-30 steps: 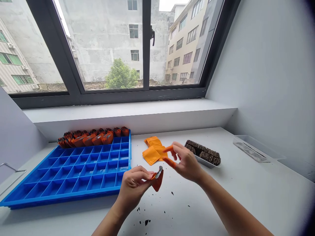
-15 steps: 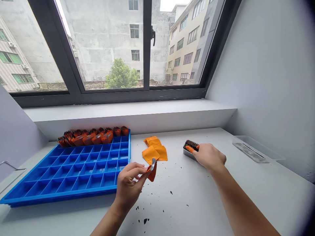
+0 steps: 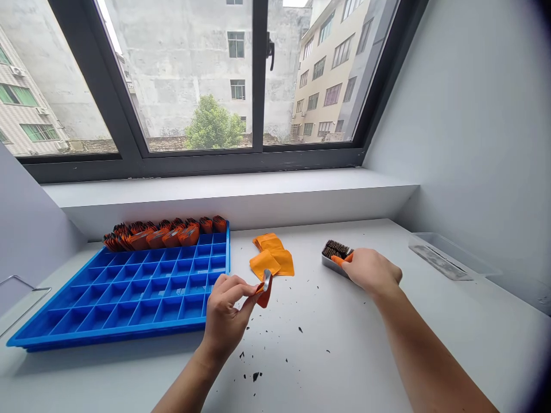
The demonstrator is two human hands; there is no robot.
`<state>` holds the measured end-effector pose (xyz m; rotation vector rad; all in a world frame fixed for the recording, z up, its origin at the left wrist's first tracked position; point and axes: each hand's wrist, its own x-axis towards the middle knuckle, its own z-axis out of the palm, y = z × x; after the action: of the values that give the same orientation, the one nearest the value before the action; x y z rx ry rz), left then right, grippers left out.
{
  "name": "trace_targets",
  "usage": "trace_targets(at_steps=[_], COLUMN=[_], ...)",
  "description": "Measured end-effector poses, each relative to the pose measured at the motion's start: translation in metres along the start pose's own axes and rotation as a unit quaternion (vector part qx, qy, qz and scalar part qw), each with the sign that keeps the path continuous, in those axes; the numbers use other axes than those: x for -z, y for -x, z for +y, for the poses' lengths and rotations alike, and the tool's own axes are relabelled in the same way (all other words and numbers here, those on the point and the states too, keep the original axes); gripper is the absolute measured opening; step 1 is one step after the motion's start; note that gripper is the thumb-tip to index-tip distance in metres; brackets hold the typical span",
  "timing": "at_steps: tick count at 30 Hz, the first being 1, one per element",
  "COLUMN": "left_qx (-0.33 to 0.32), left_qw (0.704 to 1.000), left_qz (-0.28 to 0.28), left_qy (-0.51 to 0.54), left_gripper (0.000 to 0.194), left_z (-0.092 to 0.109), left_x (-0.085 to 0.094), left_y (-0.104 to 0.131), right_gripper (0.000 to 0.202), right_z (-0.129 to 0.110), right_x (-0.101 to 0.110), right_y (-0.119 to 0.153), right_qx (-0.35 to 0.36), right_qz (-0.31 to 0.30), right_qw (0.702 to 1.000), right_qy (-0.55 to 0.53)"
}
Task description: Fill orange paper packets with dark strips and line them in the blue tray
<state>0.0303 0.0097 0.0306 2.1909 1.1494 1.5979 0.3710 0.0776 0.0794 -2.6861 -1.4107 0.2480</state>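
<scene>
My left hand (image 3: 230, 312) pinches a small orange sachet (image 3: 264, 292) between thumb and fingertips. The sachet's mouth gapes and its silvery lining shows. Just beyond it, several flat orange sachets (image 3: 282, 261) lie in an overlapping pile. My right hand (image 3: 372, 269) is at the right end of a small metal tin (image 3: 331, 264), which holds rows of thin dark brown pieces (image 3: 337, 249). Orange coverings show on that hand's thumb and finger, which are drawn together at the tin's rim; whatever may be between them is hidden.
A blue compartment tray (image 3: 129, 328) stands at left, with filled orange-and-black packets (image 3: 155, 236) packed along its back rows. Dark flakes (image 3: 257, 376) are scattered over the white table (image 3: 344, 355). A clear plastic container (image 3: 456, 255) lies at right, near the wall.
My right hand has shifted slightly right and back from over the dark pieces, baring more of them. The left hand still holds the sachet. The view has tilted down a little.
</scene>
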Motion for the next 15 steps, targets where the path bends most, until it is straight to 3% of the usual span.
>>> trace_targets(at_steps=[15], left_qx=[-0.021], left_qw=[1.0], left_qz=[-0.017], left_qy=[-0.015], left_gripper=[0.012], left_z=[0.002], left_x=[0.0], left_y=[-0.001], right_gripper=[0.032], right_z=[0.01], right_x=[0.001], right_y=[-0.013], right_qx=[-0.004], right_qz=[0.001], right_qw=[0.999], right_qy=[-0.046])
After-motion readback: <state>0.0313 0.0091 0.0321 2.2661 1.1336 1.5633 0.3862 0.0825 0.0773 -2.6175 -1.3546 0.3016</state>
